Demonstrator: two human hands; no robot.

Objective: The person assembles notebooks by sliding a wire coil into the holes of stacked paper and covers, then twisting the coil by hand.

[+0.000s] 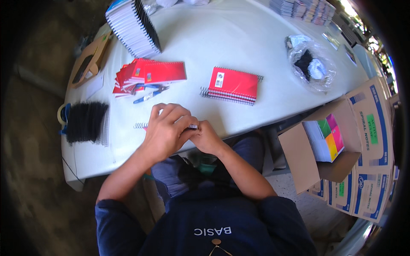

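At the table's near edge, my left hand (164, 130) is closed over a thin notebook edge (193, 126); most of the notebook is hidden under the fingers. A wire coil (139, 126) sticks out past the left side of that hand. My right hand (208, 138) pinches at the other end of the notebook, fingers closed, touching the left fingers. Just beyond lie a blue-handled hand tool (149, 94), perhaps pliers, and a fanned pile of red notebooks (166, 71). To the right of them sits a neat stack of red spiral notebooks (234, 83), coils showing on opposite sides.
Black coils (87, 123) lie bundled at left beside a tape roll (62, 116). A tall spiral-notebook stack (132, 27) stands at the far left. A clear plastic bag (314, 66) rests at right. Below it, an open carton (299, 164) holds colourful notebooks, near more cartons (370, 192).
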